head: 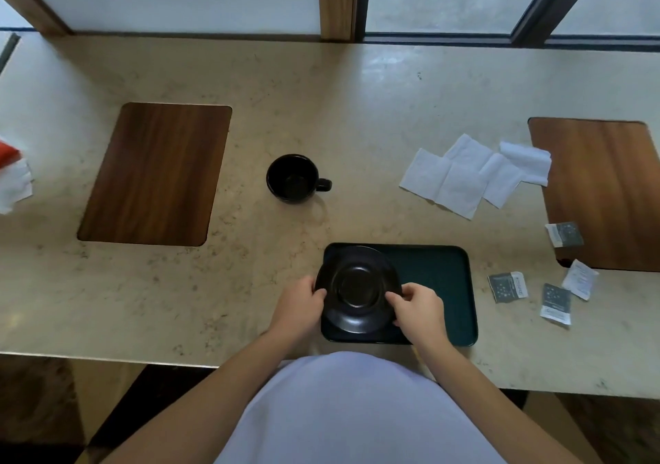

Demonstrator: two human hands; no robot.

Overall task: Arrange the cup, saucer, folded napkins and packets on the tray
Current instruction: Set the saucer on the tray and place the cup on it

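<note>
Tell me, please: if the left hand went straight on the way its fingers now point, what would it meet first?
The left hand grips the black saucer at its left rim, fingers pointing right across it. Going straight on, it would probably meet the right hand on the opposite rim first.

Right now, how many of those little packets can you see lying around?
4, all on the counter right of the tray: one at the wooden mat's near edge, one white by its corner, two dark ones nearer the tray. None appear hidden.
</note>
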